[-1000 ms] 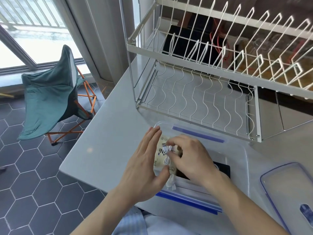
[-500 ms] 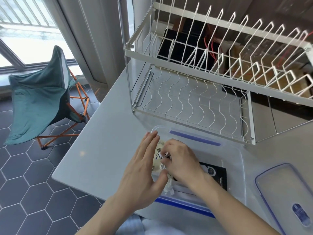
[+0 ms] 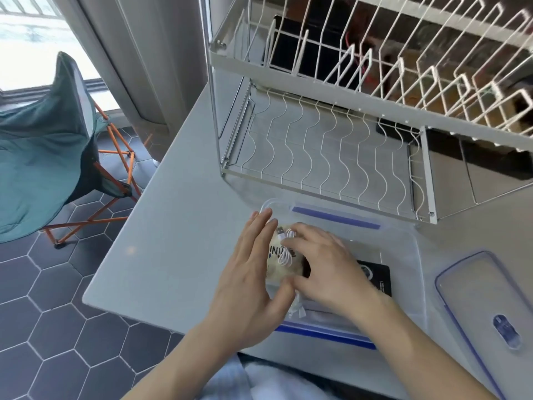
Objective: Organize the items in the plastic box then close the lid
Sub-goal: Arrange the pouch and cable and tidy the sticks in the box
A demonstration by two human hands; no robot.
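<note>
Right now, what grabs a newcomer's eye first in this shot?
Both hands meet in the clear box at the table's near edge: the left hand flat against a beige packet, the right hand curled over a white cable on top of it. A big white rack fills the table behind. The lid lies off to the right.

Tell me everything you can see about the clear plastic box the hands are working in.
The clear rectangular plastic box sits open on the pale grey countertop, just in front of the white wire dish rack. Blue strips run along its far and near rims. Inside lie a beige printed packet, a coiled white cable and a flat black item. The left hand lies with straight fingers at its left end; the right hand reaches inside, fingers curled at the cable. Its blue-edged clear lid lies apart to the right.
</note>
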